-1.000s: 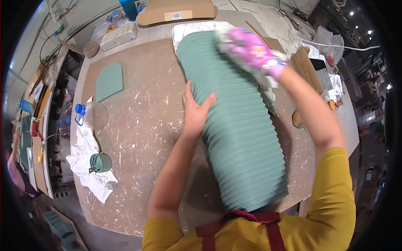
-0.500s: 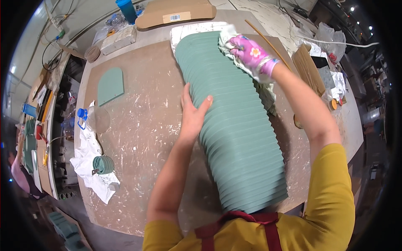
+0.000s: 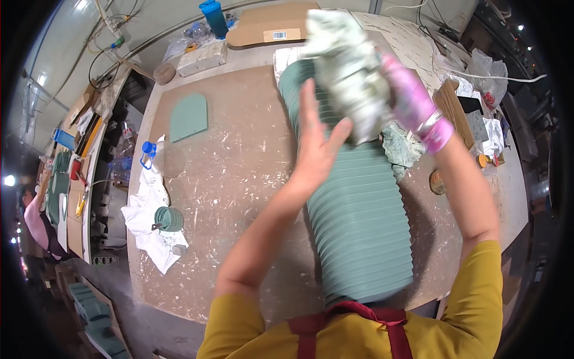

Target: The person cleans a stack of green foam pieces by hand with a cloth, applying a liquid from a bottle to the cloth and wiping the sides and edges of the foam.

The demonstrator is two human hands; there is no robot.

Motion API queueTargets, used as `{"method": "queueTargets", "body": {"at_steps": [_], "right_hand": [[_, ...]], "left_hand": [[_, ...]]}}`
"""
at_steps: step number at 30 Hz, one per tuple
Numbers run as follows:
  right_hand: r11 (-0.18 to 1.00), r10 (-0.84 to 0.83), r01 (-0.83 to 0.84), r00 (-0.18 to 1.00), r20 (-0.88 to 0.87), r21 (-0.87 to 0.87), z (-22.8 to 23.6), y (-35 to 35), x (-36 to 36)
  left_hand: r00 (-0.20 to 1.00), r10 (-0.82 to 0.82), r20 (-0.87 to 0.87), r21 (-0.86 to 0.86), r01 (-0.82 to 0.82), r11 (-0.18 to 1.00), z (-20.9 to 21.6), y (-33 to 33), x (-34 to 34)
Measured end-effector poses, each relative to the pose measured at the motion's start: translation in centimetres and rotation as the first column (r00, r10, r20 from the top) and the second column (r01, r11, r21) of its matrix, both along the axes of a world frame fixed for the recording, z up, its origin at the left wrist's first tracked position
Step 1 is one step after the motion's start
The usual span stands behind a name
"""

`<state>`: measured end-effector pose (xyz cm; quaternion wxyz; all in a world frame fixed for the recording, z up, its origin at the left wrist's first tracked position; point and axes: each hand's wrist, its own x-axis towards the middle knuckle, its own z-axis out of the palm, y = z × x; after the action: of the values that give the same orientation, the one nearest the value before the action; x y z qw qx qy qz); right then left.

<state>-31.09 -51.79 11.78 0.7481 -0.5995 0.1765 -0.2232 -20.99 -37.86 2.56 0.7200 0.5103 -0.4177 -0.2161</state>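
Note:
A long row of green arch-shaped panels [image 3: 365, 221], packed face to face, runs from near my body toward the far side of the table. My right hand [image 3: 414, 102], in a pink patterned glove and blurred by motion, grips a bunched, green-stained white rag [image 3: 347, 72] held above the far part of the row. My bare left hand [image 3: 320, 146] is beside the rag, fingers spread, over the panels' left side; I cannot tell whether it touches them. The rag hides part of the panels. Another stained crumpled cloth [image 3: 402, 146] lies against their right side.
A single green arched panel [image 3: 190, 116] lies on the brown board [image 3: 239, 197] at left. Nearby are a green-coated small tub [image 3: 170, 219] on white cloth [image 3: 143, 206] and a blue-capped clear bottle [image 3: 149, 149]. A round can [image 3: 438, 182] stands at right, cardboard [image 3: 263, 25] at the back.
My right hand has lifted the rag off the panels' far right edge, and the rag is now bunched up. My left hand has left the panels' left side and moved up and right toward it.

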Motion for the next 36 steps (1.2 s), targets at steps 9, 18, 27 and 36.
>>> {"method": "queueTargets", "body": {"at_steps": [9, 18, 27, 36], "right_hand": [[0.327, -0.449, -0.107, 0.857, -0.254, -0.939, -4.7, -1.5, -4.3], [0.196, -0.51, -0.302, 0.781, -0.36, -0.933, -10.1, -2.3, 2.3], [0.201, -0.51, -0.26, 0.795, -0.328, -0.944, -11.0, -2.8, 1.6], [0.219, -0.486, -0.282, 0.799, -0.355, -0.934, -10.5, -2.1, 2.0]], "left_hand": [[0.722, 0.395, 0.569, -0.178, -0.361, 0.916, 6.5, -5.8, 9.6], [0.615, 0.054, 0.787, 0.183, -0.316, 0.931, -4.3, -9.5, 12.5], [0.588, 0.235, 0.774, 0.076, -0.455, 0.887, -1.6, -5.5, 16.6], [0.68, 0.207, 0.703, 0.158, -0.434, 0.887, -5.5, -11.5, 12.8]]}}
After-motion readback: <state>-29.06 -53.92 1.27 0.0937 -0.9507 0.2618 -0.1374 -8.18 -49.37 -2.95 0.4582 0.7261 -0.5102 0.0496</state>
